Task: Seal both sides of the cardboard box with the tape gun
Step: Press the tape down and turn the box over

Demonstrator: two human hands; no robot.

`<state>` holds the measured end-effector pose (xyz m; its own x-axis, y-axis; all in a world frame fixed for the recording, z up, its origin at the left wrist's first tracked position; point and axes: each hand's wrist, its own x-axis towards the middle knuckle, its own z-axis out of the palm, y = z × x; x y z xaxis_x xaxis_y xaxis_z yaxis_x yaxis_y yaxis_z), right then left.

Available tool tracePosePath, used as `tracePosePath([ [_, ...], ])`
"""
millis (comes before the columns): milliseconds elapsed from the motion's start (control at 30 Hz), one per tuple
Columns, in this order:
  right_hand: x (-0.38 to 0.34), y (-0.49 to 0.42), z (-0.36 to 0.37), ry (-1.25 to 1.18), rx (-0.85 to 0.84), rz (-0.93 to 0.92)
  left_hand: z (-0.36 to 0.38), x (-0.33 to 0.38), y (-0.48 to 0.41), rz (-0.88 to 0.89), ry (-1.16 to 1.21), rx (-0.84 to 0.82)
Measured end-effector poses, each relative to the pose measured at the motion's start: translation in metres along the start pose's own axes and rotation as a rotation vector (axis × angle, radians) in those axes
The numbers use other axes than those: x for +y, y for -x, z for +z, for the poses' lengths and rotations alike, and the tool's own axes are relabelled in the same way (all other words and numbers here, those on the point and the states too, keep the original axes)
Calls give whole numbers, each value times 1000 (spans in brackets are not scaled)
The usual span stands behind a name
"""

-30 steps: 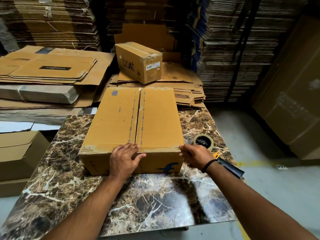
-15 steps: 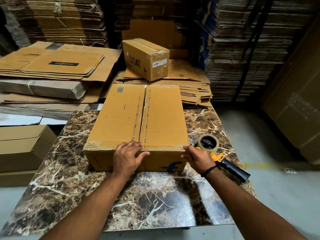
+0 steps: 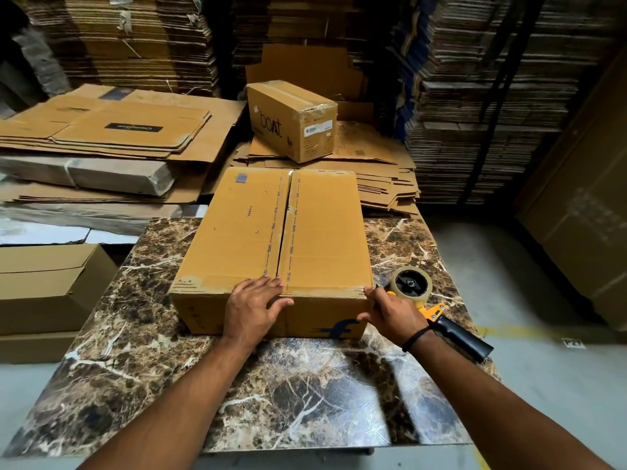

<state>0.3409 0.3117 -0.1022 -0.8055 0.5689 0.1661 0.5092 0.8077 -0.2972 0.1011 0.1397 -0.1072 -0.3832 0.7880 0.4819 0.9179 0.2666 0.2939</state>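
Note:
A brown cardboard box (image 3: pixel 315 232) lies on the marble table (image 3: pixel 237 385), its two top flaps closed and meeting in a long centre seam. My left hand (image 3: pixel 252 308) lies flat over the near end of that seam, fingers spread across the top edge and front face. My right hand (image 3: pixel 390 313) touches the box's near right corner with its fingertips, holding nothing. The tape gun (image 3: pixel 437 308), with a tape roll, orange frame and black handle, rests on the table just right of the box, behind my right hand.
A smaller sealed box marked "boat" (image 3: pixel 291 120) sits on flattened cartons behind the table. Stacks of flat cardboard (image 3: pixel 101 130) fill the left and back. An open carton (image 3: pixel 44 286) stands at the table's left; bare concrete floor (image 3: pixel 543 368) lies to the right.
The view has shifted slightly, showing the tape gun more fully. Both hands stay at the box's near edge with little movement.

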Motion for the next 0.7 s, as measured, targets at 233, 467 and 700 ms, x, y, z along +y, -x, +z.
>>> tracePosePath([
  [233,-2,3,11,75,158,-38,-3,4,-1,-31,14,-26],
  [467,-37,17,24,61,242,-223,-27,-34,6,93,-28,-43],
  [700,-148,34,78,-66,290,-428,-74,-102,46,-32,-22,-69],
])
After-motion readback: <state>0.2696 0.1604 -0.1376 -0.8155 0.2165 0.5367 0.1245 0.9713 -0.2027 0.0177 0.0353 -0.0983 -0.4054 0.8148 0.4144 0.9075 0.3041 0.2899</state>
